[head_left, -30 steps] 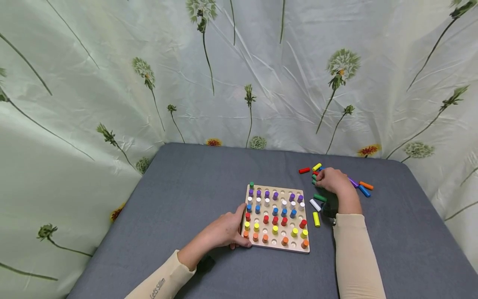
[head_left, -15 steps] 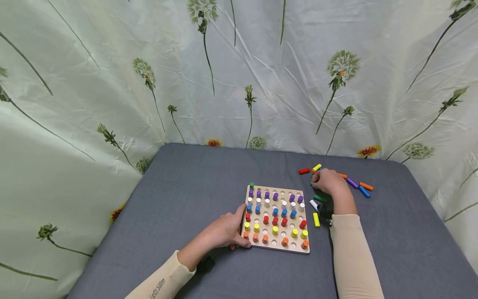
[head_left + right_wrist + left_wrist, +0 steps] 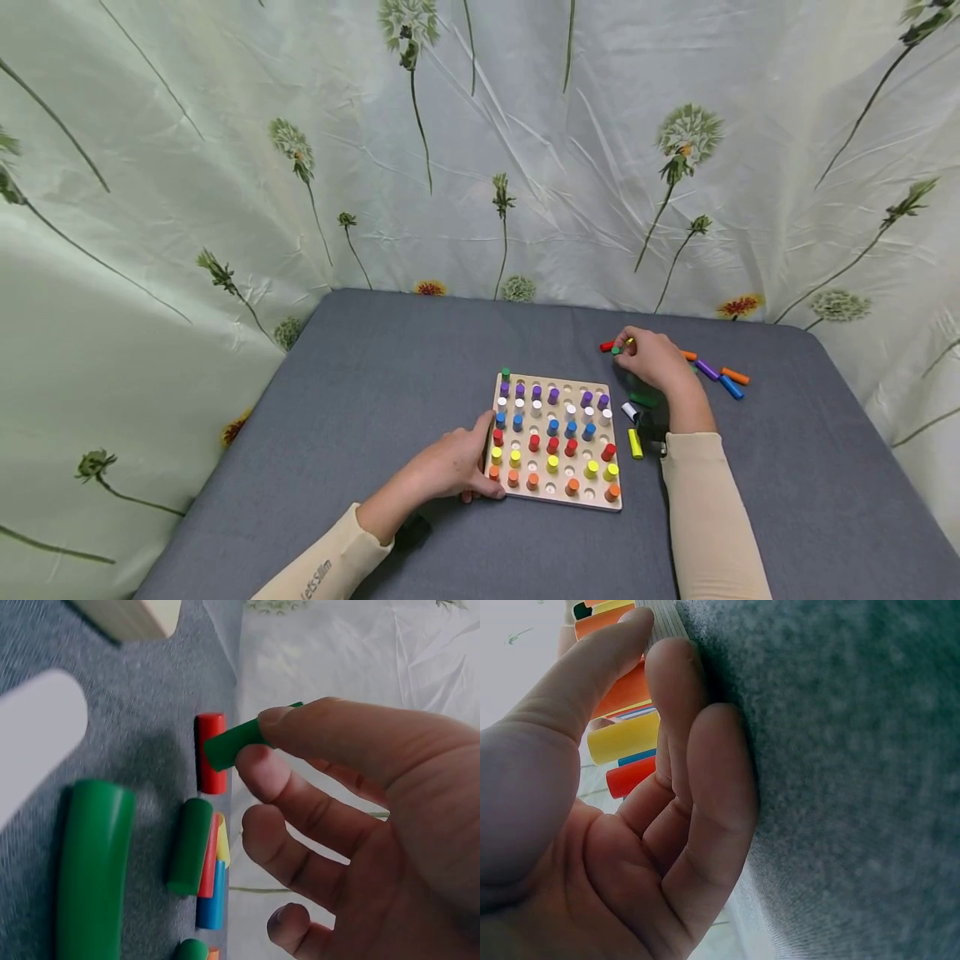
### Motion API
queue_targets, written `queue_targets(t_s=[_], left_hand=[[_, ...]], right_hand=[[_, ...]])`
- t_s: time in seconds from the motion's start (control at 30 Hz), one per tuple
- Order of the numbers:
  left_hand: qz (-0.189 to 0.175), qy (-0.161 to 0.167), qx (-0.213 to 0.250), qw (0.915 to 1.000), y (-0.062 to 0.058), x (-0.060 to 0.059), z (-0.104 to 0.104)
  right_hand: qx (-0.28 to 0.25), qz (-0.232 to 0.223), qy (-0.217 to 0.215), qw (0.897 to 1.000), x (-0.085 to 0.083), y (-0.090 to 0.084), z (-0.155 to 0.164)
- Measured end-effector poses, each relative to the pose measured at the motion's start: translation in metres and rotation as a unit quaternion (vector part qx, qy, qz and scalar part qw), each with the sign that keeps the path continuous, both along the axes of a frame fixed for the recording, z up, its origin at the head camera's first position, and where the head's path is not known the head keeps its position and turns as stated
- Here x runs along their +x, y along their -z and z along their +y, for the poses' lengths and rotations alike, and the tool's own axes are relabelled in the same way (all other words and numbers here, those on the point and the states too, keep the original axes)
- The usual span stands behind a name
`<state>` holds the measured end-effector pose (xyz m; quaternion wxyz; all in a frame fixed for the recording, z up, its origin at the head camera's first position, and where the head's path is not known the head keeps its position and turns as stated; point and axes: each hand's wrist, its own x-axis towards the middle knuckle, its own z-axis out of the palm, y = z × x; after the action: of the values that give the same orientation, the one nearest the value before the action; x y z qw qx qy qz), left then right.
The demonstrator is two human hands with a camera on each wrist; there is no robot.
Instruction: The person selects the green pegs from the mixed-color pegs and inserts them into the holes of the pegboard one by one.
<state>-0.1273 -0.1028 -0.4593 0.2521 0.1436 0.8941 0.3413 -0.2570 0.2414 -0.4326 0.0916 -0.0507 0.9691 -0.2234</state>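
Right hand (image 3: 651, 360) has lifted off the loose pile since a second ago and now pinches one green peg (image 3: 234, 742) between thumb and forefinger, up off the table (image 3: 390, 358), just beyond the board's far right corner. Left hand (image 3: 450, 467) hasn't budged: fingers relaxed, thumb and fingertips (image 3: 676, 690) resting against the near left edge of the wooden pegboard (image 3: 557, 493), not curled round anything.

Count on the board, as best I can read it: 1 green peg (image 3: 506, 372) at the far left corner, 6 purple, about 6 white, 5 blue, 5 red, 5 yellow and 5 orange, one colour per row.

Loose on the cloth: 1 yellow (image 3: 635, 442), 1 white (image 3: 629, 411), 1 green (image 3: 642, 399), 1 red (image 3: 606, 347), plus a purple (image 3: 706, 368), orange (image 3: 735, 376) and blue (image 3: 731, 387) off to the right. The right wrist view shows more greens lying beside the red.
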Motion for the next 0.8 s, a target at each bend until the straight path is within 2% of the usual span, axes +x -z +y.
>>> queue_targets(t_s=[0.37,0.6,0.8], left_hand=[[-0.003,-0.005,0.003,1.0000,0.000,0.000,-0.001],[-0.004,-0.005,0.004,1.0000,0.000,0.001,0.000],[-0.007,-0.006,0.019,0.9998,0.001,0.000,-0.001]], right_hand=[[-0.062,0.043,-0.037,0.996,0.004,-0.007,-0.010],[-0.082,0.032,-0.049,0.995,0.004,-0.015,-0.026],[-0.092,0.042,-0.064,0.993,0.001,-0.021,-0.042]])
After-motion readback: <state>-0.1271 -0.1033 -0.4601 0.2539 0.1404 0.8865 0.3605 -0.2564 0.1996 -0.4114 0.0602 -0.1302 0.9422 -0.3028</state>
